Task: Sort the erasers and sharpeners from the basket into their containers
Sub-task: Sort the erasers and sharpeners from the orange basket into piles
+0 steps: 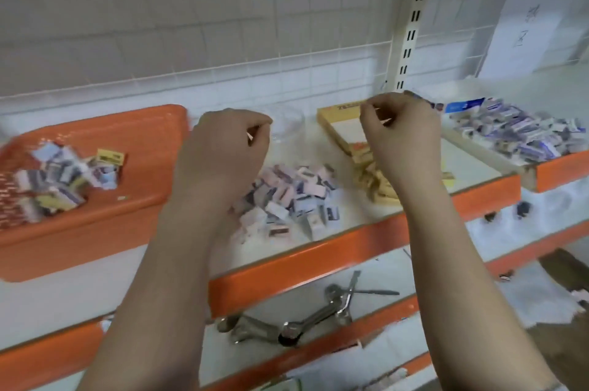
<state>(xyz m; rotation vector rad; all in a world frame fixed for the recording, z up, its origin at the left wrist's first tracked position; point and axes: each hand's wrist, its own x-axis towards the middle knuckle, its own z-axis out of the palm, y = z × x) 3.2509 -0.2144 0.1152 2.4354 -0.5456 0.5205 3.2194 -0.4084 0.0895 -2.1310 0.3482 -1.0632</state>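
Observation:
My left hand [229, 148] hovers with its fingers curled into a loose fist above a clear container [287, 123] and a pile of pink and purple sharpeners [287, 196]. My right hand [401, 132] is raised over the yellow box [338, 126] of yellow erasers [379, 180], fingers curled and thumb against forefinger. I see nothing inside either fist. At the left, the orange basket [127, 129] holds mixed erasers and sharpeners [60, 180]. A tray of blue-and-white erasers [522, 132] sits at the right.
Everything stands on a white shelf with an orange front edge [318, 266] and a wire grid back [287, 72]. The lower shelf carries metal measuring spoons [306, 323]. A slotted upright [414, 17] stands behind my right hand.

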